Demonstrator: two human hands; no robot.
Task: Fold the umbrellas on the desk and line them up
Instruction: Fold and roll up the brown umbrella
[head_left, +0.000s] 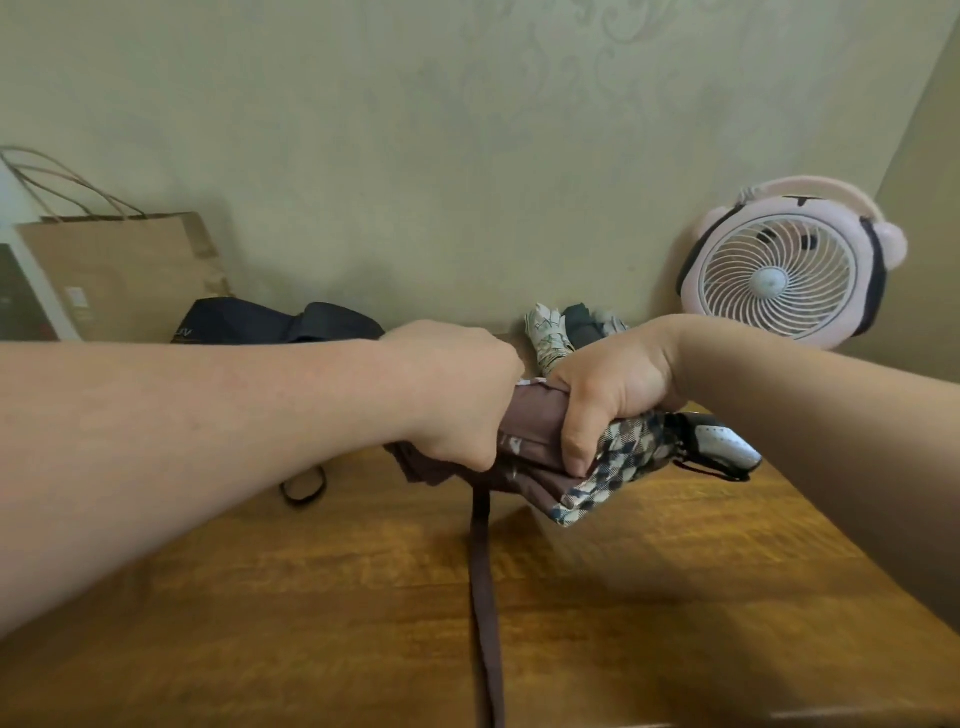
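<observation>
wooden desk (623, 597), seemingly patterned greenish wall (415, 156)

Two arms in shot, and both are bare from the picture's edge right down to the fingers. The left forearm (208, 441) looms broad and smooth close to the camera and tapers steadily to the wrist, with faint mottling along its upper side. The left hand (457, 395) shows rounded knuckles and smooth skin across its back. Over to the right forearm (831, 457): bare too, thick near the lens, slimming to a wrist with a soft crease. The right hand (608, 395) has a sturdy thumb (576, 441), wrinkles over its joint and a short trimmed nail at the tip.
</observation>
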